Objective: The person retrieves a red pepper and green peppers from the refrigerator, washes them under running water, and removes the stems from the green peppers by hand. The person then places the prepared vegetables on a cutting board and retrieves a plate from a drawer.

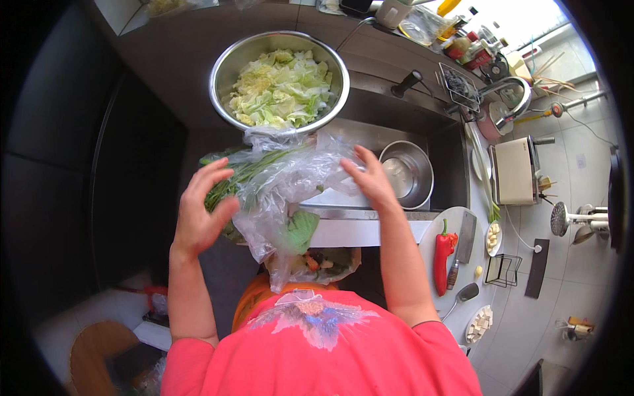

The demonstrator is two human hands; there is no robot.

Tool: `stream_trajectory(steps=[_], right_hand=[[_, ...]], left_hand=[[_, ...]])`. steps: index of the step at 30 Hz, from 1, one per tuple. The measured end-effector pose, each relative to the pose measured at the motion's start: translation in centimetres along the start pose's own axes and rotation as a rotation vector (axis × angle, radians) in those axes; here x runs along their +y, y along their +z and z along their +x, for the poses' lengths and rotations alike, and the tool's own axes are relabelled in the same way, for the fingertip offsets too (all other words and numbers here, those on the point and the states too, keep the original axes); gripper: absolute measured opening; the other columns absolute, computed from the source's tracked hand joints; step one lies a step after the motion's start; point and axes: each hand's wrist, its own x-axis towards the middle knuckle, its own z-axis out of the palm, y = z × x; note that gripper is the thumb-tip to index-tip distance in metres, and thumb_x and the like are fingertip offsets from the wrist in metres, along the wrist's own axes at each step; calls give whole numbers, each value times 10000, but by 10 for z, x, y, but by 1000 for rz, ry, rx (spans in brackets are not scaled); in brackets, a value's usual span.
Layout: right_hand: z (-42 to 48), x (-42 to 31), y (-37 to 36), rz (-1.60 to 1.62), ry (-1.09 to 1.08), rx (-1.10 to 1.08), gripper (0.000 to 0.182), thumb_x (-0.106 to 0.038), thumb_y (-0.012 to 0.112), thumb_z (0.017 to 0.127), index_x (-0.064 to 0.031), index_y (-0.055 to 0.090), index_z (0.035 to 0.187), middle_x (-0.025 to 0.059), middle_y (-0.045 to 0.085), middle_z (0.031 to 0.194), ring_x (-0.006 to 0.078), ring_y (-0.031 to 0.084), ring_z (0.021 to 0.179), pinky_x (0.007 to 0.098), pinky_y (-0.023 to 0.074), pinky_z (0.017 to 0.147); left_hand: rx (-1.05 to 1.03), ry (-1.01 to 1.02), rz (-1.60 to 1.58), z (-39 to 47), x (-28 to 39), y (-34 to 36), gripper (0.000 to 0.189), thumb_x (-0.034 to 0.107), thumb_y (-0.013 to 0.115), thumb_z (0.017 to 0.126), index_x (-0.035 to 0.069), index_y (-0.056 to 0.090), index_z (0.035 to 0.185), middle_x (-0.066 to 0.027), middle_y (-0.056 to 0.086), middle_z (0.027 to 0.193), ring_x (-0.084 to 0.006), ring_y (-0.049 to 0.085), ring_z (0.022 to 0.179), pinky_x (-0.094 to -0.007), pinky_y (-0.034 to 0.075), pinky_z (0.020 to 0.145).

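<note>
My left hand (205, 208) is beside the leafy ends of a bundle of thin-stemmed greens (255, 167), with thumb and fingers apart. The greens lie in a crumpled clear plastic bag (287, 185), partly covered by it. At the bag's right end is my right hand (374, 180), fingers spread and holding nothing; whether its fingertips touch the plastic, I cannot tell. A green cloth (302, 230) hangs at the counter edge under the bag. Just beyond the bag stands a large steel bowl (218, 94) full of torn cabbage leaves (282, 89).
A steel pot (431, 175) sits in the sink (448, 153). To the right, a round cutting board (431, 232) bears a red pepper (441, 262) and a cleaver (466, 237). Dishes of garlic cloves (493, 237) and white cubes (479, 324) are nearby. A scrap-filled bin (354, 265) is below the counter edge.
</note>
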Motion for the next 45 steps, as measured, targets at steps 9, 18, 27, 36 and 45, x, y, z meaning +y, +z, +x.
stream_trajectory(steps=[9,18,27,36,45], right_hand=[[-26,28,31,314,-1,-130,282,-84,577,812,5,624,1075,93,666,887,147,616,767,277,485,686],[-43,47,2,484,100,191,226,-134,554,889,-1,635,1054,56,657,918,99,586,743,236,455,659],[-42,57,-16,650,204,362,230,-217,505,940,-41,617,1038,49,655,890,95,593,723,230,468,638],[-33,52,-5,617,131,255,208,-177,498,931,-29,642,948,49,656,855,93,580,711,238,456,641],[-44,29,-20,612,-2,352,178,-145,501,927,-24,632,933,47,646,859,95,583,696,234,458,647]], left_hand=[[-25,29,666,30,-42,69,636,170,790,609,33,535,1176,-130,537,1098,-303,493,1070,-409,374,934],[147,382,827,29,-41,77,557,127,761,586,47,572,1104,-105,521,1056,-272,496,1017,-407,382,877],[103,217,725,14,-45,91,557,107,759,604,25,498,1090,-131,529,995,-311,524,913,-409,422,766],[72,215,606,29,-28,75,275,-15,589,623,33,563,893,-128,522,896,-324,512,862,-409,418,751],[102,-35,-148,25,-17,54,274,-126,418,716,0,468,954,-198,587,1128,-307,566,1047,-372,406,963]])
